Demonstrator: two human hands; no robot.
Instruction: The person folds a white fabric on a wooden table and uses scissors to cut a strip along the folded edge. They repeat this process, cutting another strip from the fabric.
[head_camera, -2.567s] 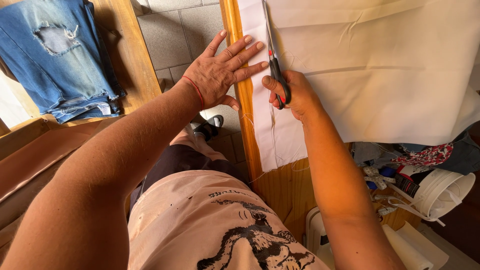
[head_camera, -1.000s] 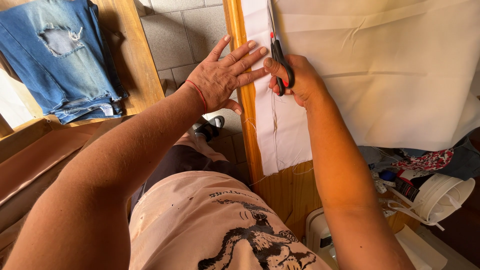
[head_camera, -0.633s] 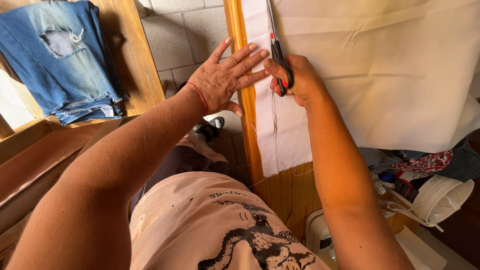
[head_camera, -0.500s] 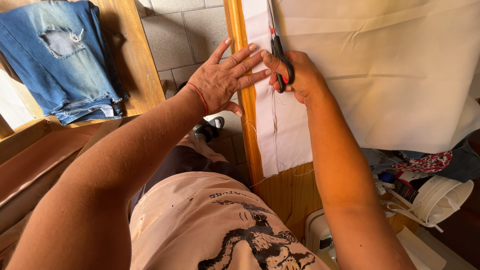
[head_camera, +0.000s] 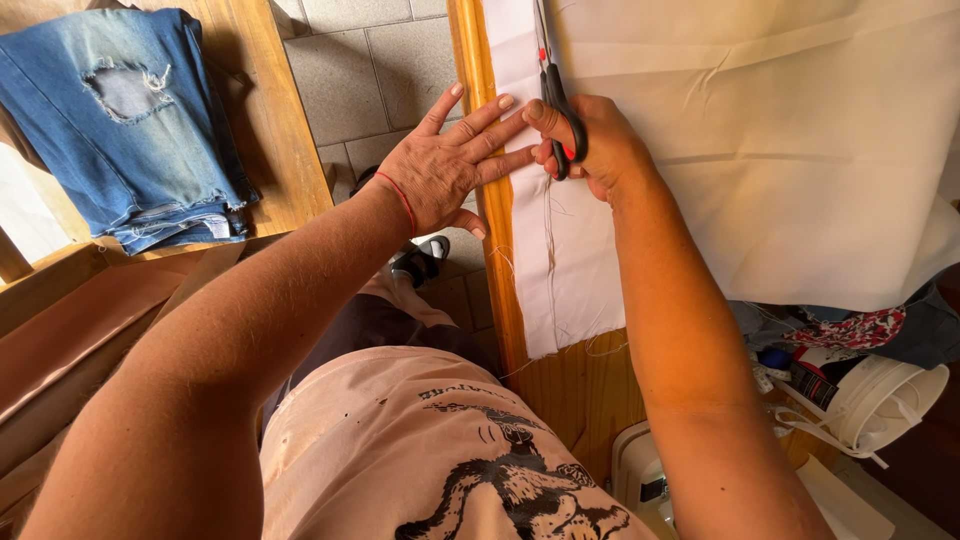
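Your right hand (head_camera: 600, 150) is closed through the black handles of the scissors (head_camera: 553, 95), blades pointing away from you along the cream cloth (head_camera: 780, 170). Your left hand (head_camera: 445, 170) grips nothing: it lies flat, fingers spread, fingertips pressing the narrow strip of cloth just left of the scissors, over the wooden edge of the tabletop (head_camera: 500, 260). Keep those fingertips close beside the blades but clear of them, holding the strip taut so the cut runs straight and parallel to the edge. Take long, even bites rather than short snips. The slit trails back toward you with loose threads. Well to the left of your left hand, folded jeans (head_camera: 130, 120) lie on a wooden board.
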